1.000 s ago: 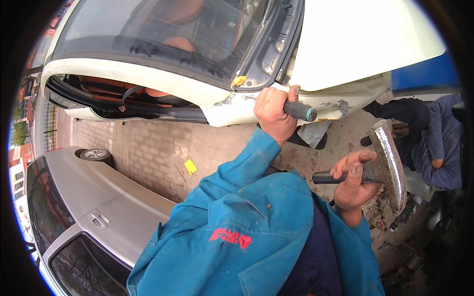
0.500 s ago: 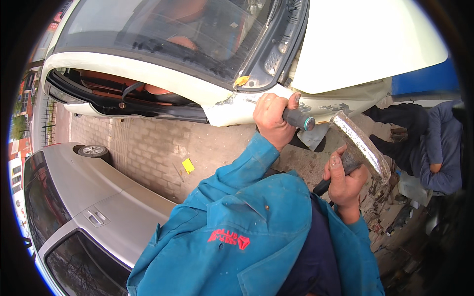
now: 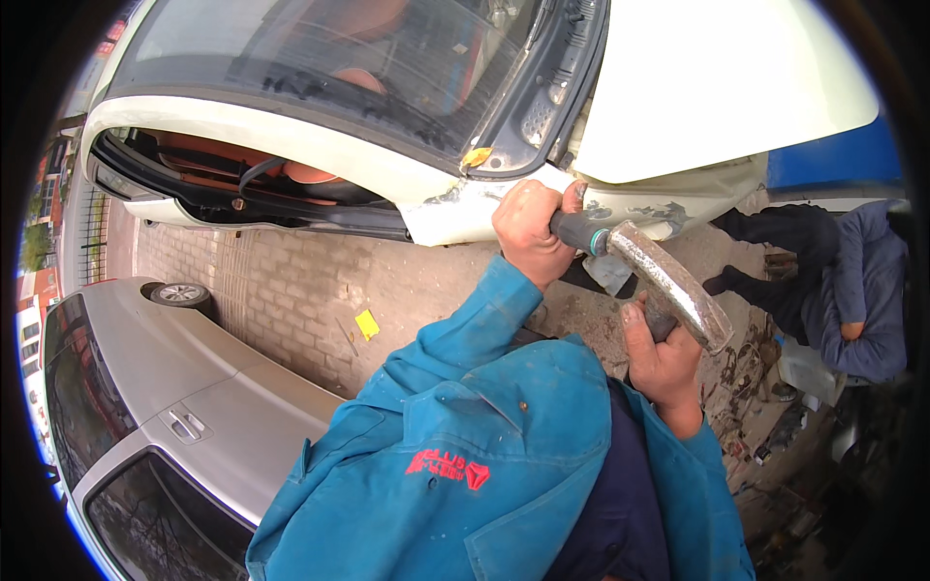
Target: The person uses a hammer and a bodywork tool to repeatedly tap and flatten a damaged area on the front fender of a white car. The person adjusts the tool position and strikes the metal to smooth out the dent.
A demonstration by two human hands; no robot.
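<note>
Fingers (image 3: 514, 215) clamped pretty tight, red logo (image 3: 477, 474) plus lettering (image 3: 436, 465) on teal jacket (image 3: 528, 441), left hand (image 3: 531, 237) fisting black tool handle (image 3: 573, 230), right hand (image 3: 666, 370) thumb-up on hammer (image 3: 670, 283)

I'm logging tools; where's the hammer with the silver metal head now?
In the head view, right of centre, the hammer is in the right hand, its head's upper end beside the black, teal-ringed cylindrical handle in the left hand.

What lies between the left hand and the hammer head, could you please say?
In the head view, the teal-ringed end of the black tool handle lies between the left hand and the hammer head; whether they touch is unclear.
</note>
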